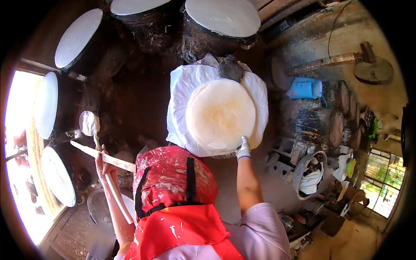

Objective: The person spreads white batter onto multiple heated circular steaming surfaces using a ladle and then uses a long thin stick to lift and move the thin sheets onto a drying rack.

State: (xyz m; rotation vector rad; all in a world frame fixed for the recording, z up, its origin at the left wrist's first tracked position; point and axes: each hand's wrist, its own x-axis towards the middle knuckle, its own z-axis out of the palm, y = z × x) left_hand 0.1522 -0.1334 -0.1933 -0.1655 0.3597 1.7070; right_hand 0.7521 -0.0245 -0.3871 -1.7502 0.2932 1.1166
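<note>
My left hand (104, 167) is closed around the long handle of a ladle (89, 123), its bowl coated in white batter. A flat wooden stick (113, 160) crosses the handle in the same grip. In front of me lies a pile of thin round pale flatbreads (221, 115), browned lightly at the middle. White sheeting (178, 106) spreads under the pile. My right hand (243, 149), in a white glove, touches the near right edge of the pile with a finger stretched out; its other fingers are partly hidden.
Several dark drums with round white tops, such as one drum top (223, 16), curve around the left and far side. A dark stone (230, 69) weighs on the sheeting. On the right are a blue jug (305, 88), a metal basin (299, 177) with cloth, and stacked logs (320, 125).
</note>
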